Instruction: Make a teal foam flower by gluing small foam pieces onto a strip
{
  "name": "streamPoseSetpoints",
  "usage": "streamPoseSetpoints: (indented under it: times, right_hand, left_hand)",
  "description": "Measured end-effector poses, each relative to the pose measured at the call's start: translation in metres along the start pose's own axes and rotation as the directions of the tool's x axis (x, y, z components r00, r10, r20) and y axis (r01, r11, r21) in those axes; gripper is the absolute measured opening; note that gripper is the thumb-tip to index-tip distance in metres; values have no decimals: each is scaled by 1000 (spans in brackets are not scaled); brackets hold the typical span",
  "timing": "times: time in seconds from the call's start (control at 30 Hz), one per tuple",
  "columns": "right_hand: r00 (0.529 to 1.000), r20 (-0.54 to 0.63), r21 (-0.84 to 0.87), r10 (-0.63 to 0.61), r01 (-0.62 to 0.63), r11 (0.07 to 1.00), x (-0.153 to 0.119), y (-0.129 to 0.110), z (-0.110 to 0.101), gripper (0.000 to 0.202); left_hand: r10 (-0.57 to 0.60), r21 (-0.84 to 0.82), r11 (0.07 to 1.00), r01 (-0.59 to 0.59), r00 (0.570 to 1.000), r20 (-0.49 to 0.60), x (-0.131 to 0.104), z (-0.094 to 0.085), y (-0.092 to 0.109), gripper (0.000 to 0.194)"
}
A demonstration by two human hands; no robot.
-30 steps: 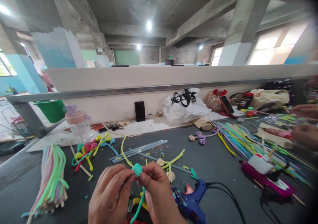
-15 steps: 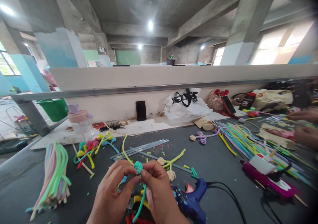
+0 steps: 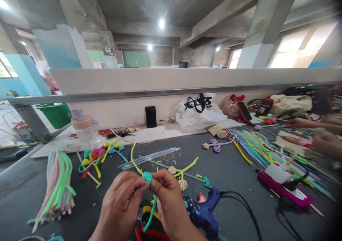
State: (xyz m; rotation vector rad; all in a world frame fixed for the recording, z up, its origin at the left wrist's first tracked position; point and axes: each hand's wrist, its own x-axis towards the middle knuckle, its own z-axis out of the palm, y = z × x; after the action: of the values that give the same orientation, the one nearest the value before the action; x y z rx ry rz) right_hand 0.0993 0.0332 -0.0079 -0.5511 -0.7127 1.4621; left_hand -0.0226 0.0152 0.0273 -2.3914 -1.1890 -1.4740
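Observation:
A small teal flower head of fuzzy stem is pinched between both hands at the lower middle. My left hand is closed on its left side, with thumb and forefinger together. On the other side, my right hand grips it with thumb and fingers. A teal stem hangs down between the hands. Beyond them lie a yellow-green stem and a yellow-green branch with cream buds. The blue glue gun rests right of my right hand, and red-and-yellow-handled tools lie partly hidden beneath the hands.
A bundle of pastel stems lies left, near a lidded cup. Clear sticks lie ahead. Right are loose colourful stems, a magenta glue gun or power strip and another person's hands. A phone stands behind.
Both hands still hold the teal flower head, which has shifted very slightly left and up. The camera view has shifted a little. The other person's upper hand reaches farther left.

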Motion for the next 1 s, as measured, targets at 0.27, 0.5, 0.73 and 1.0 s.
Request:
streamPoseSetpoints:
  times: [0.27, 0.5, 0.73, 1.0]
  right_hand:
    - [1000, -4, 18, -4, 4, 1000, -2, 0, 1, 18]
    - [999, -34, 2, -30, 30, 1000, 0, 0, 1, 18]
    - [999, 0, -105, -41, 41, 994, 1, 5, -6, 18]
    - [998, 15, -141, -55, 56, 988, 1, 6, -6, 17]
  left_hand:
    - [-59, -54, 997, 61, 998, 32, -3, 1, 0, 13]
    - [-131, -24, 991, 130, 991, -32, -5, 1, -2, 7]
    - [-140, 4, 990, 140, 990, -24, -3, 0, -2, 5]
    - [-63, -92, 994, 63, 998, 12, -2, -1, -4, 10]
